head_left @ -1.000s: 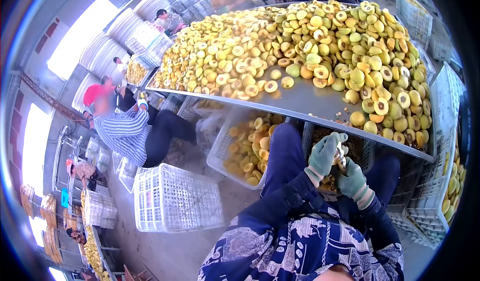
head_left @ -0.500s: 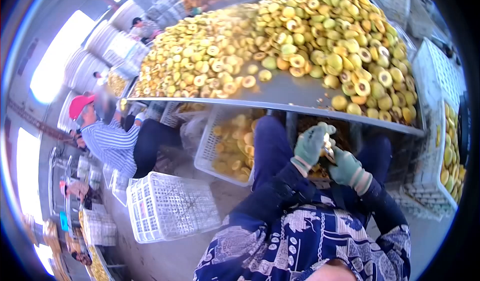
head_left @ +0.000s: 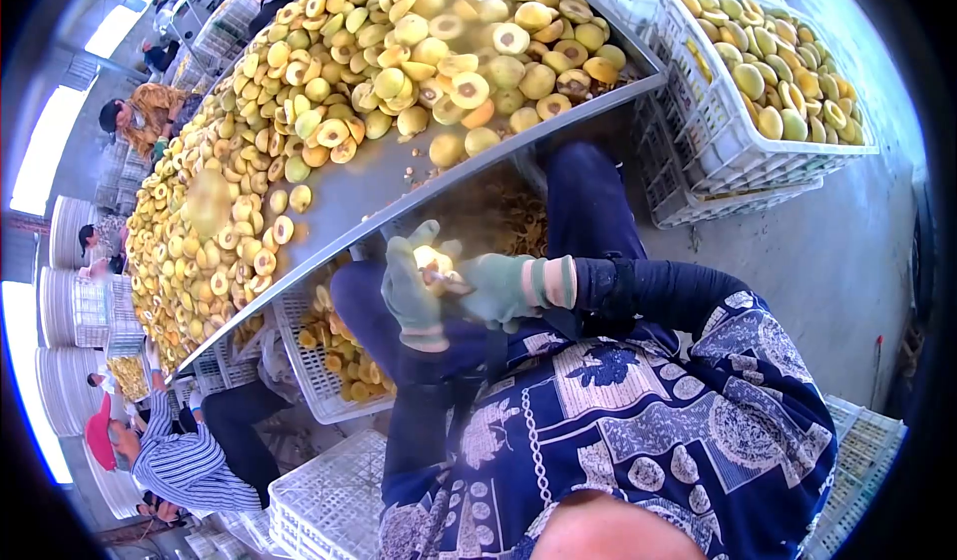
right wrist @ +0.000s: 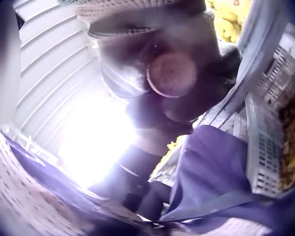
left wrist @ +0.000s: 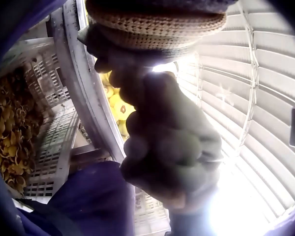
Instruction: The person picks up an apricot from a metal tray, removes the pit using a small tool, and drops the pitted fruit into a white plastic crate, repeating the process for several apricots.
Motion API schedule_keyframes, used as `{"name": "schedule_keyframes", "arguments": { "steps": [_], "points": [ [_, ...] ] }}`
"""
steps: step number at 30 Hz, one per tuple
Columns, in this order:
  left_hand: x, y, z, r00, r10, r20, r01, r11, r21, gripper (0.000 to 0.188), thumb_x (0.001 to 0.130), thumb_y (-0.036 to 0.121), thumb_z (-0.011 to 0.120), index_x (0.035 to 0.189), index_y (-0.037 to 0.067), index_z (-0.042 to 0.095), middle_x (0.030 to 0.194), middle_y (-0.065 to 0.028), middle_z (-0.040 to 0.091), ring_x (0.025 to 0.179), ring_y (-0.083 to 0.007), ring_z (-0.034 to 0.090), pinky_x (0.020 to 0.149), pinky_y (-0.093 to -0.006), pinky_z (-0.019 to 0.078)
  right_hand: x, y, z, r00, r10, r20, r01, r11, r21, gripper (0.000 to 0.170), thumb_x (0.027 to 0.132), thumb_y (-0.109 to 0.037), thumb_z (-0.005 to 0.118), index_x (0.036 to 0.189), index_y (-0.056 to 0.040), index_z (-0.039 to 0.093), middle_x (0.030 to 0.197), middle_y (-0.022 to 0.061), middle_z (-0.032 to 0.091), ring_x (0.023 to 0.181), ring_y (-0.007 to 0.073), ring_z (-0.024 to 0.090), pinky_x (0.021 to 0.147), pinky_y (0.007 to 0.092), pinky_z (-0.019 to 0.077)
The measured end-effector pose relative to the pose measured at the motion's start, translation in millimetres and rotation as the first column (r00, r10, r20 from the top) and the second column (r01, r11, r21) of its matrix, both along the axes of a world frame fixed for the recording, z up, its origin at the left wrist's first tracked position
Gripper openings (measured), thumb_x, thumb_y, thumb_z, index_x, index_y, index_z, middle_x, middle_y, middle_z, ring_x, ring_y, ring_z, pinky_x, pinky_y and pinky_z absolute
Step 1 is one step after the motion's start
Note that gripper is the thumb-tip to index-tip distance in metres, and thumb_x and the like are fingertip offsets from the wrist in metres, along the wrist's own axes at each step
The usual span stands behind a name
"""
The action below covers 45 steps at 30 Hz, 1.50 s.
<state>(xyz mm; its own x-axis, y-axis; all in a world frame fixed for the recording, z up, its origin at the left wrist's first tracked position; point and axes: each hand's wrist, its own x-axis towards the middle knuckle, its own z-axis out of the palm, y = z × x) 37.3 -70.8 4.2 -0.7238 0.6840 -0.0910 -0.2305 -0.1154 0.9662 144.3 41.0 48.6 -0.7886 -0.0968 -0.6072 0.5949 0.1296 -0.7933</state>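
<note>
In the head view my gloved left hand [head_left: 411, 296] holds a pale yellow halved fruit [head_left: 433, 265], its cut side with a brown centre showing. Close against it, my gloved right hand [head_left: 496, 287] grips a small hand tool whose metal end [head_left: 455, 283] meets the fruit; its exact kind is hard to make out. A round handle end [right wrist: 172, 73] pokes out of the right fist in the right wrist view. The left wrist view shows the left glove [left wrist: 172, 142] dark against the light, its fingers curled and the fruit hidden.
A metal-edged table [head_left: 344, 189] heaped with halved yellow fruit [head_left: 329, 112] stands ahead. At the right, a white crate [head_left: 688, 112] of fruit halves tops another crate. A crate [head_left: 319, 376] of fruit is by my left knee. A worker in a striped shirt [head_left: 194, 470] sits at the left.
The head view has swung right, so the table, crates and worker lie farther left and tilted. Both hands stay together, with more of the fruit's cut face showing.
</note>
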Motion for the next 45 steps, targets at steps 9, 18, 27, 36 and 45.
{"name": "schedule_keyframes", "arguments": {
  "steps": [9,18,27,36,45],
  "points": [
    [1,6,-7,0.977,0.184,-0.111,-0.157,0.964,0.216,0.056,0.097,0.045,0.043,0.116,-0.007,0.054,0.109,-0.0141,0.061,0.086,-0.0236,0.062,0.076,-0.0310,0.0509,8,-5,-21,0.986,-0.155,0.054,0.128,0.520,-0.845,0.020,0.091,-0.025,0.057,0.090,-0.0055,0.059,0.052,-0.0073,0.045,0.035,0.0020,0.038,0.031,0.0163,0.0340],
    [-80,-65,16,0.884,0.432,-0.181,-0.460,0.873,-0.163,0.047,0.087,0.031,0.060,0.119,-0.002,0.052,0.103,-0.0135,0.060,0.077,-0.0150,0.057,0.055,-0.0222,0.0473,3,-2,-26,0.972,-0.237,0.000,0.087,0.359,-0.929,0.020,0.092,-0.025,0.056,0.087,-0.0051,0.057,0.053,-0.0056,0.046,0.036,0.0031,0.038,0.033,0.0176,0.0325],
    [-137,-35,13,0.315,-0.327,-0.891,-0.623,0.637,-0.454,0.023,0.081,0.022,0.060,0.096,0.006,0.064,0.103,-0.0119,0.062,0.090,-0.0303,0.062,0.079,-0.0350,0.0507,-5,15,-62,0.870,-0.477,0.128,0.472,0.728,-0.498,0.027,0.080,-0.030,0.063,0.068,-0.0054,0.059,0.059,0.0041,0.056,0.044,0.0127,0.050,0.041,0.0307,0.0409],
    [-104,146,2,0.469,-0.743,-0.477,-0.106,0.489,-0.866,0.059,0.074,0.044,0.063,0.122,0.010,0.055,0.112,-0.0193,0.062,0.105,-0.0342,0.059,0.092,-0.0424,0.0463,-8,6,-56,0.811,-0.521,0.268,0.576,0.628,-0.522,0.022,0.087,-0.023,0.059,0.087,-0.0010,0.061,0.055,0.0019,0.050,0.038,0.0109,0.043,0.035,0.0232,0.0359],
    [-115,132,13,0.440,-0.801,-0.406,-0.016,0.445,-0.895,0.071,0.067,0.048,0.068,0.122,0.006,0.055,0.117,-0.0204,0.060,0.107,-0.0349,0.058,0.094,-0.0412,0.0452,-10,3,-55,0.793,-0.514,0.326,0.607,0.631,-0.483,0.021,0.087,-0.022,0.060,0.088,-0.0018,0.060,0.057,0.0026,0.051,0.038,0.0115,0.044,0.036,0.0239,0.0377]
  ]
}}
